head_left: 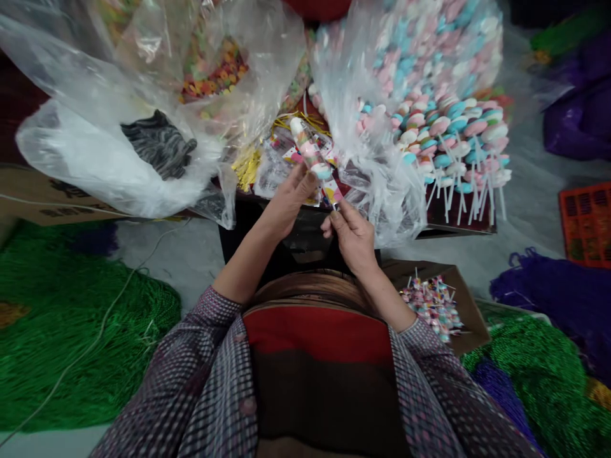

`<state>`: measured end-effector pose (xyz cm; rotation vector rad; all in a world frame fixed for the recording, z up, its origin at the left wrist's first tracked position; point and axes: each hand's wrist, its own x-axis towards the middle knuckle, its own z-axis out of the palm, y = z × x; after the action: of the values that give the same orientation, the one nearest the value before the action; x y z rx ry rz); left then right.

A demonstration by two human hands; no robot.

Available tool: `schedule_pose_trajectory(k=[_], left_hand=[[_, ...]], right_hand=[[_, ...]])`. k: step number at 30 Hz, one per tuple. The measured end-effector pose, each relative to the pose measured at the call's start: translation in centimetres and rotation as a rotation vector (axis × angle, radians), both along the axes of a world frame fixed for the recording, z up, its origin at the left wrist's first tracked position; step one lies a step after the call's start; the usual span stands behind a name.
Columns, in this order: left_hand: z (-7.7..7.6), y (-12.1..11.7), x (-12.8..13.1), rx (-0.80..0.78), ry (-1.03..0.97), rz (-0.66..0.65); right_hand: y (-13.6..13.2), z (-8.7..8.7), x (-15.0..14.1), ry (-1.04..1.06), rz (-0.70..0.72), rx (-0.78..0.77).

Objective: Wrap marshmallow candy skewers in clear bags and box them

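Between my hands is a candy stick (310,151), a stack of pastel marshmallow-like sweets in white, pink and blue on a thin stick. My left hand (292,198) has its thumb and fingers closed on it just below the sweets. My right hand (351,234) pinches the lower end at the stick. A clear wrapper seems to be around the sweets, though blur hides its edges. Under the candy lie printed clear bags (274,170) and gold twist ties (247,166) on the dark red table. Many unwrapped candy sticks (453,137) lie to the right, their white sticks pointing towards me.
Big plastic bags of ring-shaped sweets (214,70) and pastel sweets (405,44) stand at the back. A dark grey glove-like cloth (160,145) lies on white plastic. A cardboard box (470,305) by my right arm holds wrapped candy sticks. Green netting (86,337) covers the left floor.
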<state>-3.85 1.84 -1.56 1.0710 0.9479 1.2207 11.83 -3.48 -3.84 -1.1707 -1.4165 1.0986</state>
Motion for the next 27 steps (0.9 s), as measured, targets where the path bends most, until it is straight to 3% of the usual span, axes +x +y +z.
schedule_pose_trajectory(k=[8, 13, 16, 19, 24, 27], left_hand=[[1.8, -0.8, 2.9, -0.301, -0.289, 0.008], [1.8, -1.2, 2.5, -0.347, -0.25, -0.105], [0.8, -1.1, 1.9, -0.29, -0.147, -0.164], [-0.4, -1.1, 0.9, -0.103, 0.014, -0.108], [-1.7, -1.6, -0.5, 0.155, 0.343, -0.063], [-2.0, -1.8, -0.6, 0.274, 0.489, -0.046]], right_hand=[[-0.6, 0.5, -0.4, -0.017, 0.001, 0.012], [-0.7, -0.4, -1.5, 0.011, -0.043, 0.03], [-0.4, -0.4, -1.2, -0.055, -0.009, 0.021], [0.3, 1.2, 0.3, -0.224, 0.062, 0.065], [1.7, 5.3, 2.1, -0.191, -0.129, 0.235], [2.4, 6.6, 1.5, -0.217, -0.116, 0.346]])
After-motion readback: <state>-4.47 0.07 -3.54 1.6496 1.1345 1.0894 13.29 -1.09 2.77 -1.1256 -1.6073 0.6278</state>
